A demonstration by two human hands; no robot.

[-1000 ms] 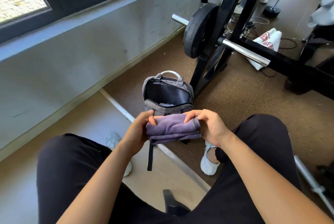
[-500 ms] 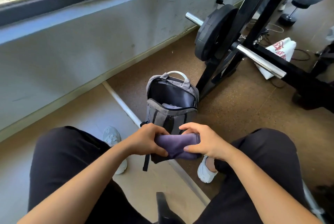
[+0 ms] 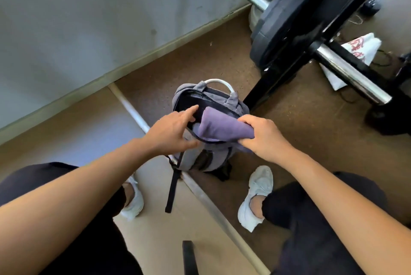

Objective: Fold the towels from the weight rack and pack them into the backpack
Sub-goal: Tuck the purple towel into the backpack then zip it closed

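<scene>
A grey backpack (image 3: 195, 159) with a white top handle stands open on the floor between my feet. A folded purple towel (image 3: 219, 127) lies partway into its opening, its far end inside. My right hand (image 3: 263, 138) grips the near right end of the towel. My left hand (image 3: 174, 131) has its fingers spread on the left rim of the backpack's opening, thumb against the front panel. Something pale shows inside the bag beside the towel, too hidden to identify.
The black weight rack (image 3: 329, 30) with a plate (image 3: 287, 19) and chrome bar (image 3: 351, 74) stands right behind the backpack. A white printed bag (image 3: 358, 50) lies beyond it. A grey wall (image 3: 89, 30) runs along the left. A metal floor strip (image 3: 206, 197) passes under the bag.
The towel went from in front of the backpack up and into its opening. My left hand let go of the towel and moved to the bag's rim. The camera leaned closer.
</scene>
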